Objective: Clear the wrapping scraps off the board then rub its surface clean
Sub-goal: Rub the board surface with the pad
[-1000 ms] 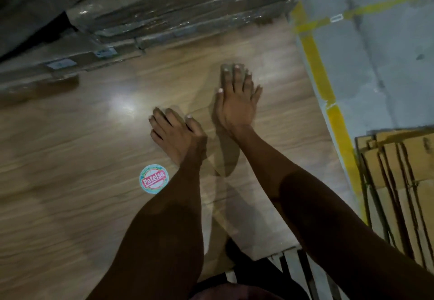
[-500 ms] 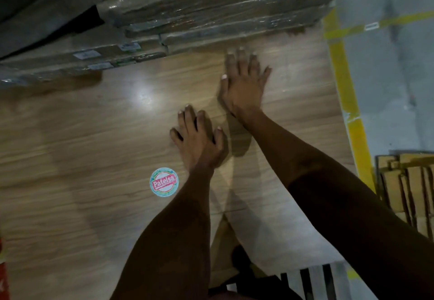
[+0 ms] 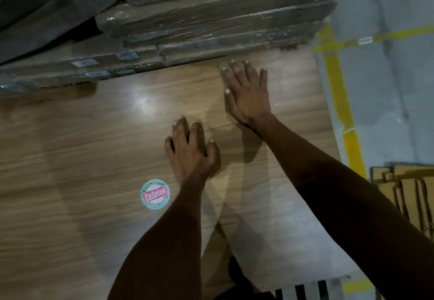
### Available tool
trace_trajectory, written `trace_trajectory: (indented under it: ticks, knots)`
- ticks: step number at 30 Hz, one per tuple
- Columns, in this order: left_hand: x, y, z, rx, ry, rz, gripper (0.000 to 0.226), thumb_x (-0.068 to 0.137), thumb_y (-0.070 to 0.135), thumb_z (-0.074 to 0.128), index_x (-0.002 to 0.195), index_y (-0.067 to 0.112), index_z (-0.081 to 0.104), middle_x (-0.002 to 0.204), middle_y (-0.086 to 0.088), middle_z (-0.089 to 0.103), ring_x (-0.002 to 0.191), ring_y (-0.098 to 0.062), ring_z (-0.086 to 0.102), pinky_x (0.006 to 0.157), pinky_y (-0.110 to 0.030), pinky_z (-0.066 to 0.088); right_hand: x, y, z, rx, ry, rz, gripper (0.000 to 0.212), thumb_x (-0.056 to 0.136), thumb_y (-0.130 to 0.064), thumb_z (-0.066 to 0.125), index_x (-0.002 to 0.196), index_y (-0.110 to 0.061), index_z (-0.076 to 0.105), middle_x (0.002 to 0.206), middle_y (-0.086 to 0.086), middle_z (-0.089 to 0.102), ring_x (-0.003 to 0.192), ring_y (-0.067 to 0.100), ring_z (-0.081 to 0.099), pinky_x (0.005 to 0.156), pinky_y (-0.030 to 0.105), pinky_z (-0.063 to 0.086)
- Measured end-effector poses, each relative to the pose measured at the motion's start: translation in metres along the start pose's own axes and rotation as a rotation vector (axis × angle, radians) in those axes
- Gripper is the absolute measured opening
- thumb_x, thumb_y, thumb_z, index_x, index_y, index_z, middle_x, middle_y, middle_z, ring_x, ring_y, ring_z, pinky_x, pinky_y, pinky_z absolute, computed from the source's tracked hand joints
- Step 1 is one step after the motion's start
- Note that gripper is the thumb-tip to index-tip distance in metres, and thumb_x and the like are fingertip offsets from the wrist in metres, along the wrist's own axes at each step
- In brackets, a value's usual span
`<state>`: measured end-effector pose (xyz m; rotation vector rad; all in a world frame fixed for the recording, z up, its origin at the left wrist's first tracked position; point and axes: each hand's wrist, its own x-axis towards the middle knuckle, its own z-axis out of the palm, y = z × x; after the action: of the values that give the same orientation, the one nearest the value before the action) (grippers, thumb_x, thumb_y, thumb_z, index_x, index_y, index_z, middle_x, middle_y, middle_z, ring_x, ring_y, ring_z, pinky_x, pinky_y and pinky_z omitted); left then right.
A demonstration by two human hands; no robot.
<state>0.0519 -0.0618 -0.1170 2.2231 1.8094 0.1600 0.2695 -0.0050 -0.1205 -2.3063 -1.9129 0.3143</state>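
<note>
A large wood-grain board (image 3: 82, 149) lies flat and fills most of the view. A round red and teal sticker (image 3: 155, 194) is stuck on it near the middle. My left hand (image 3: 190, 151) rests on the board just up and right of the sticker, fingers bent and spread, nothing in it. My right hand (image 3: 246, 92) lies flat, palm down, farther away near the board's far right part, fingers apart and close to the wrapped stack. A thin clear film seems to lie under both hands; its edges are faint.
Plastic-wrapped flat cartons (image 3: 211, 22) are stacked along the board's far edge. Right of the board is grey floor (image 3: 387, 88) with yellow tape lines (image 3: 338, 92). Flattened cardboard (image 3: 411, 196) lies at the right. Slats (image 3: 305, 291) show below the board's near edge.
My right hand has slid farther away across the board toward the wrapped stack. My left hand moved slightly up and right, its fingers now straighter. The camera view shifted a little.
</note>
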Motion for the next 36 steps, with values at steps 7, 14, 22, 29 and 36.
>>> trace_trajectory:
  ticks: [7,14,22,29,36]
  knots:
    - [0.0,0.003,0.0,-0.018,0.026,-0.019,0.054,0.09,0.047,0.056,0.14,0.027,0.05,0.165,-0.004,0.031,0.154,-0.024,0.023,0.118,-0.051,0.025,0.0,0.053,-0.007,0.052,0.126,0.349,0.061,0.102,-0.043,0.031,0.16,-0.024,0.03,0.169,0.01,0.024,0.155,0.039,0.021,0.123,0.061,0.017]
    - [-0.001,0.0,0.001,-0.026,0.032,-0.013,0.054,0.091,0.048,0.05,0.14,0.025,0.051,0.165,-0.004,0.031,0.154,-0.024,0.024,0.118,-0.052,0.026,-0.046,0.013,0.008,0.003,0.037,0.03,0.063,0.104,-0.043,0.031,0.163,-0.024,0.023,0.171,0.007,0.019,0.156,0.038,0.019,0.122,0.067,0.013]
    - [-0.002,0.005,-0.003,-0.027,0.055,-0.018,0.049,0.093,0.044,0.052,0.138,0.025,0.051,0.164,-0.005,0.033,0.154,-0.024,0.025,0.119,-0.049,0.024,-0.074,0.044,0.004,0.053,0.196,0.559,0.063,0.102,-0.043,0.035,0.162,-0.025,0.027,0.17,0.007,0.023,0.155,0.037,0.022,0.121,0.06,0.02]
    - [-0.004,0.003,0.001,-0.017,0.086,-0.009,0.049,0.093,0.044,0.053,0.139,0.026,0.051,0.162,-0.004,0.035,0.153,-0.022,0.028,0.118,-0.048,0.024,-0.155,0.006,0.018,0.015,0.073,0.197,0.063,0.103,-0.043,0.032,0.163,-0.028,0.021,0.172,0.003,0.018,0.156,0.035,0.019,0.122,0.061,0.018]
    - [-0.004,0.002,0.005,0.011,0.124,0.01,0.051,0.092,0.045,0.05,0.137,0.022,0.052,0.16,-0.006,0.039,0.15,-0.025,0.033,0.116,-0.051,0.03,-0.178,0.022,0.017,0.061,0.167,0.618,0.06,0.104,-0.04,0.033,0.162,-0.027,0.026,0.17,0.005,0.023,0.156,0.037,0.019,0.122,0.063,0.017]
